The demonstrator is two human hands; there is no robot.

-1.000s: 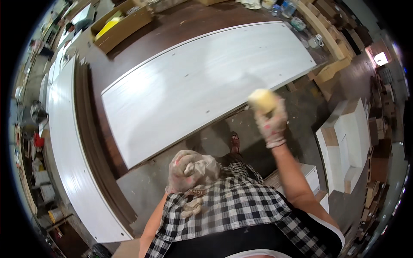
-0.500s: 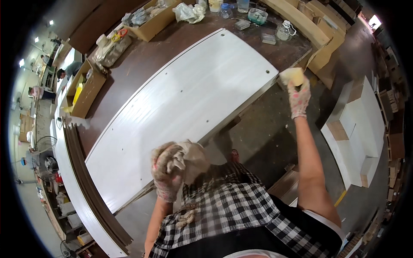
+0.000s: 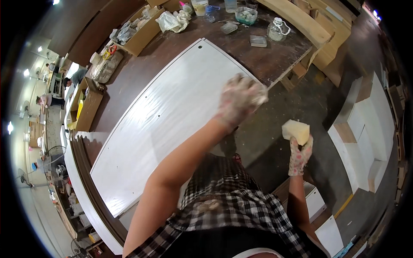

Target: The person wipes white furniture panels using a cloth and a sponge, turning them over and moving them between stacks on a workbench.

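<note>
A long white panel (image 3: 172, 116) lies across the brown table (image 3: 275, 60). The gloved left hand (image 3: 239, 99) rests on its right edge (grip unclear). The right hand (image 3: 300, 154) closes round a yellow sponge (image 3: 295, 130), held clear of the panel.

We stretch our left hand (image 3: 240, 99) forward, gloved and loosely curled; our right hand (image 3: 300, 153), also gloved, is raised and clenched
</note>
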